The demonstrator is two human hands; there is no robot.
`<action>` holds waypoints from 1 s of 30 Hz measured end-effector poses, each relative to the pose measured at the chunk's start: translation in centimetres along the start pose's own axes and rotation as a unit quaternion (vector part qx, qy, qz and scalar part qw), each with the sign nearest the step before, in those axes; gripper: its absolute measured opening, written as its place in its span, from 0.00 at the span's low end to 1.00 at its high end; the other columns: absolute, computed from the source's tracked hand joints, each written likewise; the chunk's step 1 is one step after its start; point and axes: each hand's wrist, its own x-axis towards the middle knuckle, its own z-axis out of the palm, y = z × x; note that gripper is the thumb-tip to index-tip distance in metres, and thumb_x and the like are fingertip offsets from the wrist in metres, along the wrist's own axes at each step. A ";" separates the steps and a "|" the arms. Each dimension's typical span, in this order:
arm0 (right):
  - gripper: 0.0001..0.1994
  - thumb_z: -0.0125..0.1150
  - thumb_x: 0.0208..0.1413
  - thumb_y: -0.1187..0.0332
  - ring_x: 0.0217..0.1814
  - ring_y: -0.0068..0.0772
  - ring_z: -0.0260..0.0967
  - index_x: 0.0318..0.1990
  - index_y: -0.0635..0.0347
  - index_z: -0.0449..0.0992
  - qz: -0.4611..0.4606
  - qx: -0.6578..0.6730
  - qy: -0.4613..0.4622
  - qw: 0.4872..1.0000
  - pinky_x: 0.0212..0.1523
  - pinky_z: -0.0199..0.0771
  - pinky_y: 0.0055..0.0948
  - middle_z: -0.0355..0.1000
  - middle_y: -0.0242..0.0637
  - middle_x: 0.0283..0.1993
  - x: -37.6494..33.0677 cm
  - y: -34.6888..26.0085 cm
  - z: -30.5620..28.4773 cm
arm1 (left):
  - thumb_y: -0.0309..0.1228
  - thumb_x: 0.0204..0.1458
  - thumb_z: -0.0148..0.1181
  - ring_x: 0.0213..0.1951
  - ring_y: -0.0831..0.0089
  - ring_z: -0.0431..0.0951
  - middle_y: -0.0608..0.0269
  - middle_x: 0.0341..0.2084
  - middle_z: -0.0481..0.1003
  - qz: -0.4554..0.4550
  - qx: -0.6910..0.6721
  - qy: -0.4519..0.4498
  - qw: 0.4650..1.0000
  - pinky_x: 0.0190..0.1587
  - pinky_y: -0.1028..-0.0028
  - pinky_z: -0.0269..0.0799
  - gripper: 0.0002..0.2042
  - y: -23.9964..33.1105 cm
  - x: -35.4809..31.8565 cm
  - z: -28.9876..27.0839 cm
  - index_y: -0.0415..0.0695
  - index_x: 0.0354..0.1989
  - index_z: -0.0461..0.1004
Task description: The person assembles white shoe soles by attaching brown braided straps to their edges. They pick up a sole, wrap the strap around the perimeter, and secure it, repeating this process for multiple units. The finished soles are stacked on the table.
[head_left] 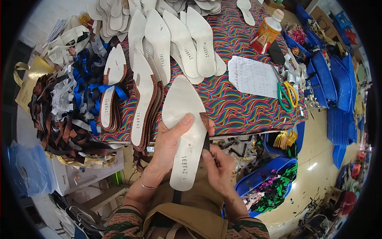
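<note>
My left hand [166, 139] grips a pale shoe insole [183, 105] upright in front of me, thumb on its face and fingertips showing past its right edge. Along that edge runs a strip [206, 141], brown and glittery at the top and dark lower down. The fingers of my right hand [219, 169] are closed on the strip's lower part, beside the insole's narrow section. On the table just left of my hands lies a stack of insoles [144, 95] with brown edging. A shorter edged stack [106, 109] sits farther left.
A patterned cloth covers the table [223, 113]. Plain insoles [183, 44] lie at the back. At right are scissors [287, 95], a paper sheet [252, 75] and an orange-labelled bottle [267, 34]. Strips hang [53, 103] at left; blue bins [260, 175] stand below right.
</note>
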 end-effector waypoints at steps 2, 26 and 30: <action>0.04 0.57 0.57 0.76 0.19 0.24 0.58 0.34 0.68 0.71 -0.054 -0.044 -0.003 0.998 0.21 0.58 0.26 0.64 0.37 0.21 -0.5 0.0 0.2 | 0.35 0.59 0.56 0.32 0.64 0.82 0.47 0.34 0.78 0.006 -0.011 -0.006 1.000 0.33 0.65 0.82 0.16 -0.1 -0.1 0.6 0.35 0.47 0.70; 0.14 0.59 0.45 0.85 0.24 0.31 0.71 0.42 0.64 0.74 -0.167 -0.136 0.003 0.977 0.25 0.70 0.27 0.71 0.37 0.27 -1.7 2.2 -1.4 | 0.35 0.62 0.52 0.24 0.70 0.75 0.56 0.25 0.74 -0.013 0.071 -0.106 0.992 0.26 0.72 0.72 0.14 -1.2 -0.1 -0.8 0.33 0.42 0.71; 0.09 0.60 0.51 0.83 0.26 0.20 0.69 0.41 0.69 0.75 -0.033 0.055 0.041 0.997 0.28 0.69 0.21 0.73 0.32 0.27 1.6 -0.4 -2.6 | 0.34 0.62 0.52 0.19 0.72 0.70 0.59 0.21 0.69 -0.057 -0.025 -0.146 0.987 0.23 0.71 0.67 0.12 -2.2 -0.4 -0.9 0.36 0.40 0.69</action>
